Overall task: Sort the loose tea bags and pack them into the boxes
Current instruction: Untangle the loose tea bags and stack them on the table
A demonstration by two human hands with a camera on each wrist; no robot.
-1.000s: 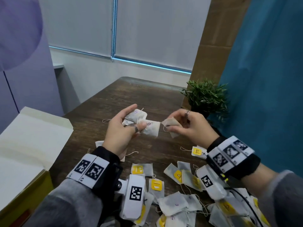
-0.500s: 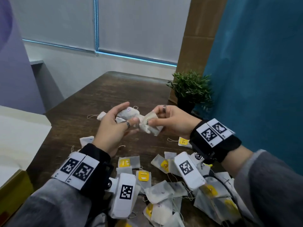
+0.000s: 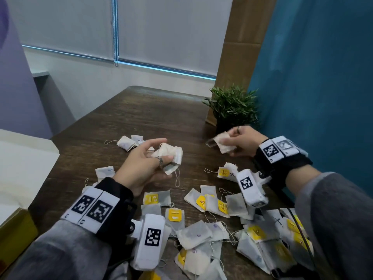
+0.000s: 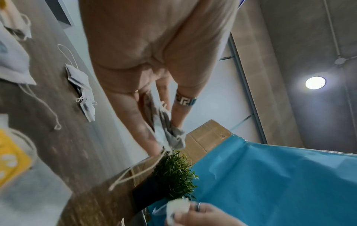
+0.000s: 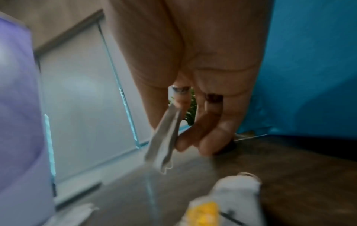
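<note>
Tea bags (image 3: 214, 207) heaped near table (image 3: 141, 118) edge; plant (image 3: 232, 106) behind right; box (image 3: 18, 178) left.

A dark wood-grain surface (image 3: 141, 118) runs toward pale grey roller blinds (image 3: 171, 31) over a window. Beyond the right hand (image 3: 240, 141), a small green potted plant (image 3: 232, 106) stands between a brown cardboard panel (image 3: 238, 57) and a teal curtain (image 3: 323, 77).
</note>
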